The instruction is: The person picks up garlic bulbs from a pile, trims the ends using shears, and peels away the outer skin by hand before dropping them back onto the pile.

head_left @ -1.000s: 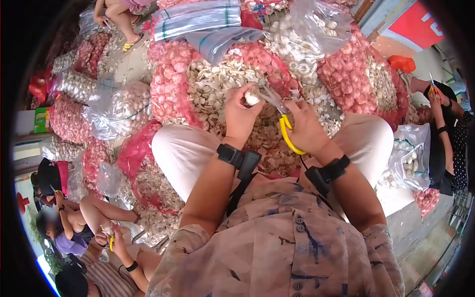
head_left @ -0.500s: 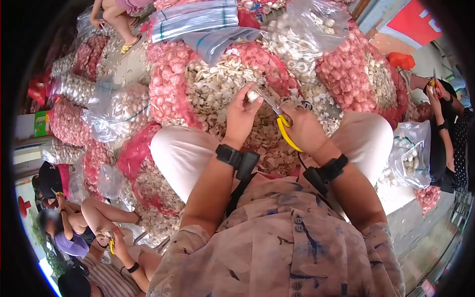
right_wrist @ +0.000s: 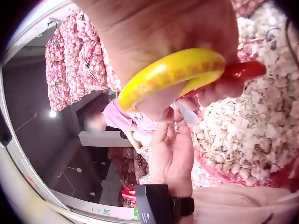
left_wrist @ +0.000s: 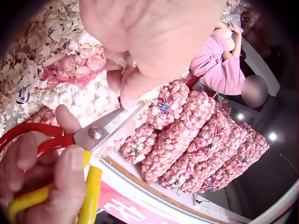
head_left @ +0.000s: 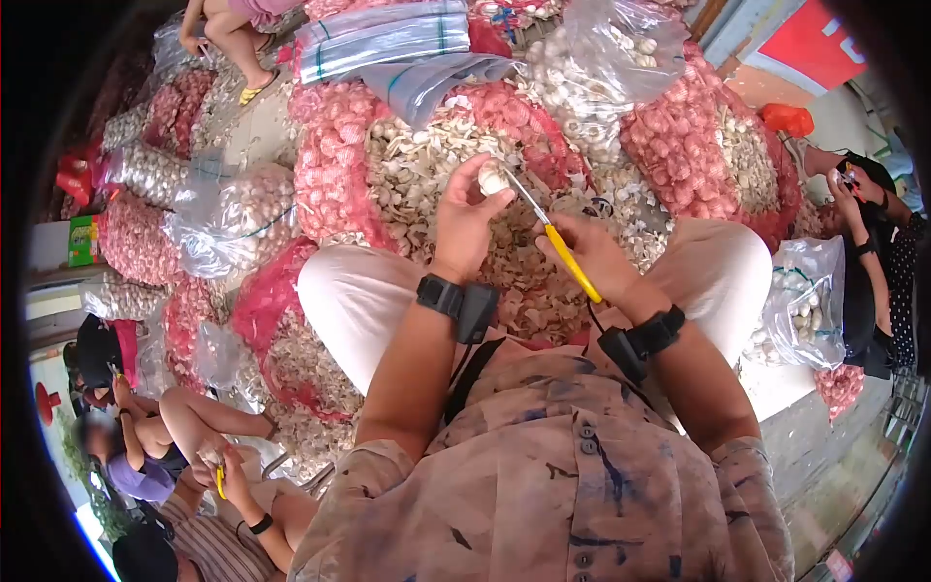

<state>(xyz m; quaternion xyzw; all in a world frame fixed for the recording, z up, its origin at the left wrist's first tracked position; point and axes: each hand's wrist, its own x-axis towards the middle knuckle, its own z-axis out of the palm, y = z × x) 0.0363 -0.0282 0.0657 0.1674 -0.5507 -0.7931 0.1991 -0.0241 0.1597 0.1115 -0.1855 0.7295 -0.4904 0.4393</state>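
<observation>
My left hand (head_left: 464, 221) holds a white garlic bulb (head_left: 493, 178) between thumb and fingers, above a pile of dry garlic skins (head_left: 529, 276). My right hand (head_left: 593, 254) grips scissors (head_left: 572, 262) with red and yellow handles. The blade tips reach the side of the bulb. In the left wrist view the scissors' metal blades (left_wrist: 97, 132) meet the left fingertips, and the left hand (left_wrist: 154, 37) hides most of the bulb. The yellow handle loop (right_wrist: 173, 70) lies across the right hand in the right wrist view.
Red mesh sacks of garlic (head_left: 335, 155) stand ahead and to both sides. Clear plastic bags of peeled-looking white bulbs (head_left: 582, 87) sit ahead, behind a folded plastic sheet (head_left: 388, 44). Other people sit left and right, some holding scissors. My knees (head_left: 339, 291) flank the pile.
The scissors have turned so their handles look edge-on, and the blades point more steeply to the bulb. The left fingers have shifted on the bulb, showing more of it.
</observation>
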